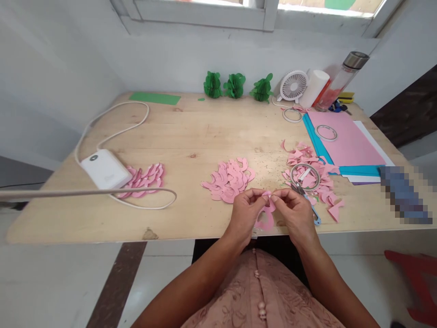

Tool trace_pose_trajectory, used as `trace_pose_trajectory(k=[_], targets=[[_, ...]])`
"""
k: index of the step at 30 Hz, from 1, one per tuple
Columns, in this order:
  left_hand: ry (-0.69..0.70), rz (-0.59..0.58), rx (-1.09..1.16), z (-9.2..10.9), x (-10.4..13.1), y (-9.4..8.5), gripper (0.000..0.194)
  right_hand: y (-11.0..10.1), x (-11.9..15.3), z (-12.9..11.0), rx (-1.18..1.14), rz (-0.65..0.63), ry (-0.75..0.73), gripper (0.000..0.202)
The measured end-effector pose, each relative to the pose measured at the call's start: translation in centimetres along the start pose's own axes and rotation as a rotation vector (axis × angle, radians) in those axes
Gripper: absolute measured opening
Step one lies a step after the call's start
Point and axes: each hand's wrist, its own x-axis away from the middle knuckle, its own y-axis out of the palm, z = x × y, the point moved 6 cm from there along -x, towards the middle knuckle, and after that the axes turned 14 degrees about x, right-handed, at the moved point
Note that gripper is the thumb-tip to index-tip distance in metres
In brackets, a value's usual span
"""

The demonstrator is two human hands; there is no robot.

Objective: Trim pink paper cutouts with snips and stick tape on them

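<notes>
Near the table's front edge, my left hand (pixel 246 213) and my right hand (pixel 292 210) pinch the top of a curved pink paper cutout (pixel 266 219) between thumbs and forefingers. The cutout hangs down between them in a rounded, looping shape. Just beyond my left hand lies a pile of curved pink paper pieces (pixel 228 178). Beside my right hand are pink paper scraps (pixel 327 182), with a roll of tape (pixel 305 176) on top. A pair of scissors (pixel 314 210) with light blue handles lies partly behind my right hand.
At the left, a white power bank (pixel 105 169) with a cable rests against more pink pieces (pixel 145 180). Green paper figures (pixel 235 86), a small fan (pixel 294 85) and a glass bottle (pixel 341 82) stand at the back. Coloured sheets (pixel 351 141) lie at the right.
</notes>
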Motion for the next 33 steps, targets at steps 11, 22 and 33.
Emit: trace_pose_trajectory(k=[11, 22, 33], targets=[[0.019, 0.022, 0.014, -0.26, 0.02, -0.06, 0.009, 0.03, 0.29, 0.2, -0.071, 0.078, -0.001, 0.011], [0.023, 0.093, 0.124, -0.62, 0.36, -0.09, 0.01, 0.6, 0.82, -0.13, -0.104, 0.117, -0.016, 0.013], [-0.008, 0.085, 0.128, -0.57, 0.39, 0.11, 0.013, 0.53, 0.55, -0.05, -0.054, 0.133, -0.022, 0.015]])
